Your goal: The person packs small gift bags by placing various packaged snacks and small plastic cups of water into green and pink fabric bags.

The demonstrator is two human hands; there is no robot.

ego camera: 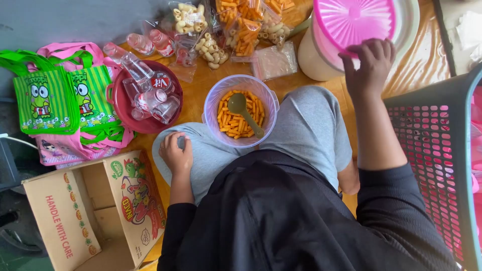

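While the person sits on the wooden floor, their right hand (pixel 369 65) rests with curled fingers on the edge of a round pink plastic lid (pixel 354 22) that sits on a cream tub (pixel 316 57); whether the fingers pinch the rim I cannot tell. Their left hand (pixel 175 153) lies loosely closed on the grey-trousered knee, holding nothing visible. Between the knees stands a clear lilac plastic bowl (pixel 241 116) of orange stick snacks with an olive-green spoon (pixel 243 113) in it. Near the left hand are a red tray of small bottles (pixel 145 103) and an open cardboard box (pixel 95 211).
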